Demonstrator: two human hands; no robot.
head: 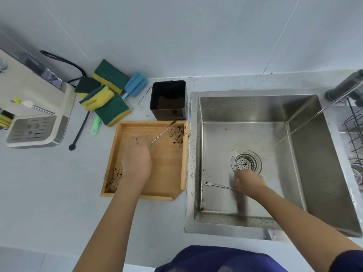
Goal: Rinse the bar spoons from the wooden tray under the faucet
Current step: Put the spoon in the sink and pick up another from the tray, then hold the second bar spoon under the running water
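A wooden tray [170,173] smeared with dark grounds lies on the counter left of the steel sink [306,154]. My left hand [136,161] is down in the tray, closed on a twisted bar spoon [162,133] that runs diagonally; its dirty end pokes out at the tray's lower left. My right hand [248,181] is low in the sink near the drain [246,161], holding a second bar spoon [218,185] whose fork end points left. The faucet [347,85] stands at the sink's far right with a thin water stream slanting down into the basin.
A black square container [168,100] with grounds stands behind the tray. Several green-yellow sponges [106,95] and a blue sponge brush [135,83] lie at the back left. A sponge caddy [37,122] sits far left, a wire rack [353,134] at the right.
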